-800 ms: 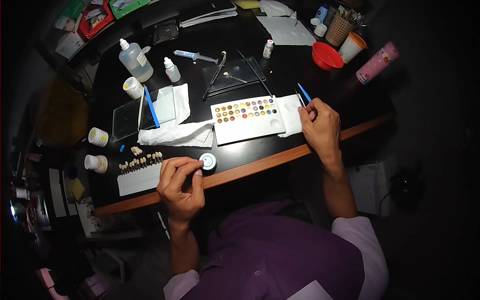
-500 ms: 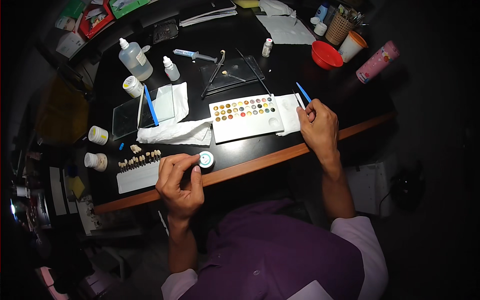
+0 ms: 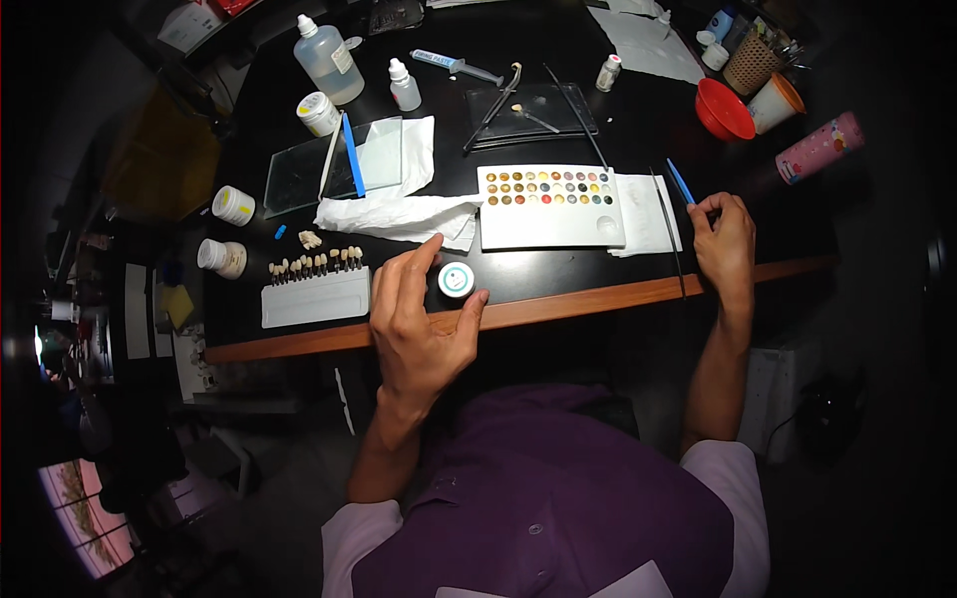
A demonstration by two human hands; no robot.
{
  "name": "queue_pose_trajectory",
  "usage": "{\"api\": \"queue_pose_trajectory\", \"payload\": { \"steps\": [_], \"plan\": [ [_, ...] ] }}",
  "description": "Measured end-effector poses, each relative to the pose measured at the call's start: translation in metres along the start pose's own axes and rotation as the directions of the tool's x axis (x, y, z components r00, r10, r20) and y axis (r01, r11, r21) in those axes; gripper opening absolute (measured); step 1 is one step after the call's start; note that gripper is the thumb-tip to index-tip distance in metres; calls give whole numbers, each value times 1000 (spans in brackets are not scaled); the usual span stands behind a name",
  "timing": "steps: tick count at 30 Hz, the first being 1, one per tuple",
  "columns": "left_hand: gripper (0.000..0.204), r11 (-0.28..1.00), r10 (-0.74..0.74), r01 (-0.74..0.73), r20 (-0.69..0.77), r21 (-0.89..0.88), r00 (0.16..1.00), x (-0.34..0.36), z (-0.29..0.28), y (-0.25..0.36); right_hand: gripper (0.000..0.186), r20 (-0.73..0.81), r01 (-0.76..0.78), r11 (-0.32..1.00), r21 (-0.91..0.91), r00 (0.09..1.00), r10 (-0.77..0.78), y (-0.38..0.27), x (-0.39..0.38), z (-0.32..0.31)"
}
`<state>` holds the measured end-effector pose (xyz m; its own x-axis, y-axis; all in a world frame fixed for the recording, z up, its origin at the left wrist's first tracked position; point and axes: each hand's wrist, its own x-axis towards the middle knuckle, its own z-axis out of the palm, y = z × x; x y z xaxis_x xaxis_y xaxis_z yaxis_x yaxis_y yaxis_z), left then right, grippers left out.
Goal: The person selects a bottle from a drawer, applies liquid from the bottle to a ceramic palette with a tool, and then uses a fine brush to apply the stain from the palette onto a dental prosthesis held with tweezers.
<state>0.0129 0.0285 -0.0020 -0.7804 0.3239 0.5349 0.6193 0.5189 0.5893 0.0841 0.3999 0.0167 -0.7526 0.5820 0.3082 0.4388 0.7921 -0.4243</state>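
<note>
My left hand (image 3: 419, 324) is at the table's front edge, its thumb and fingers spread around a small round jar (image 3: 457, 280) with a white, teal-ringed lid. The jar stands on the table and the thumb is close to its side. On the right, my right hand (image 3: 728, 242) pinches the near end of a slim blue-handled tool (image 3: 679, 180); its working tip cannot be made out. Left of that hand a thin dark brush-like stick (image 3: 669, 224) lies beside a folded white tissue (image 3: 646, 219). A white palette (image 3: 548, 227) with rows of coloured wells adjoins the tissue.
A tooth shade guide (image 3: 315, 299) lies left of my left hand. Behind are a crumpled tissue (image 3: 399, 217), a glass slab (image 3: 299, 174), a black case (image 3: 533, 120) and bottles. A red bowl (image 3: 725, 110) and pink flask (image 3: 819, 148) stand far right.
The view has shifted, so the table sits further right and higher. My right hand has left the dark stick and grips the blue tool. My left fingers have spread wider around the jar.
</note>
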Motion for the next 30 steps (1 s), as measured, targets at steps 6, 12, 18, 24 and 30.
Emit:
{"api": "queue_pose_trajectory", "payload": {
  "steps": [6,12,18,24,30],
  "plan": [
    [67,995,-84,85,19,-54,996,-3,4,2,12,-3,-20,946,323,1000,22,-12,-6,-11],
    [66,997,-73,72,-47,-17,996,-5,9,-6,16,136,232,732,641,904,-405,-131,-55,4],
    [70,973,-206,189,-125,-133,971,-8,14,-7,43,113,471,656,590,756,-645,-188,-70,39],
    [71,972,-206,188,-127,-142,970,-15,17,-11,34,222,492,726,481,732,-644,-195,-72,47],
    [82,975,-205,197,-80,-104,975,-11,11,-6,24,271,453,683,573,682,-679,-194,-63,41]
  ]
}}
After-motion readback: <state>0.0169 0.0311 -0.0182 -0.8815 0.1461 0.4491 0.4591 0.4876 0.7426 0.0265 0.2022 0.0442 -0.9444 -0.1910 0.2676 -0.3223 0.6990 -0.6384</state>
